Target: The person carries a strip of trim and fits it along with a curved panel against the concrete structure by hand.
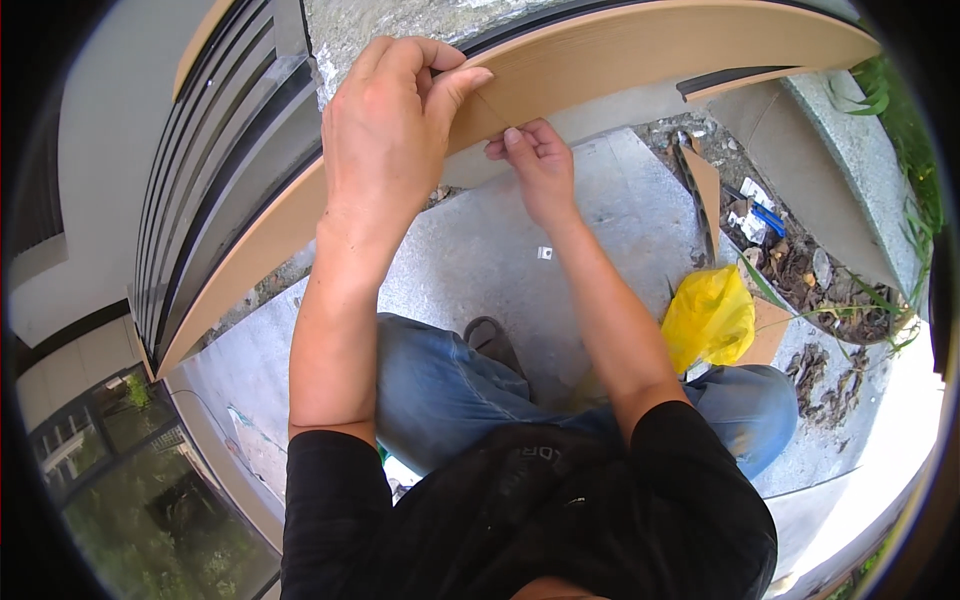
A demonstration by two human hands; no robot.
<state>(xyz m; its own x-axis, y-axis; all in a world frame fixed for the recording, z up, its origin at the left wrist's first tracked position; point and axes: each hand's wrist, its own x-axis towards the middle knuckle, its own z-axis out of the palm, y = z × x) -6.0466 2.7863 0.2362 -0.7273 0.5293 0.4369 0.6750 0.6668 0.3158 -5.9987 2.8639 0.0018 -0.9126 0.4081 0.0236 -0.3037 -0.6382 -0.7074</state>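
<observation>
A long, wood-coloured profile (590,60) with a dark inner edge curves across the far side. At its upper edge is my left hand (385,125), fingers curled and the thumb close to the forefinger. A thin brownish strand (497,110) slants down from the left thumb to my right hand (540,170). The right thumb and forefinger pinch its lower end just in front of the profile. The strand's upper end is hidden by the left fingers. Below the hands lies a grey metal sheet (620,210) with a small whitish piece (545,253) on it.
Dark slatted profiles (220,150) stand at the left. On the right are a yellow plastic bag (710,315), a cut wood-coloured piece (703,190), a blue tool (768,219) amid debris, and a concrete ledge (850,160). My jeans-clad knees are close below.
</observation>
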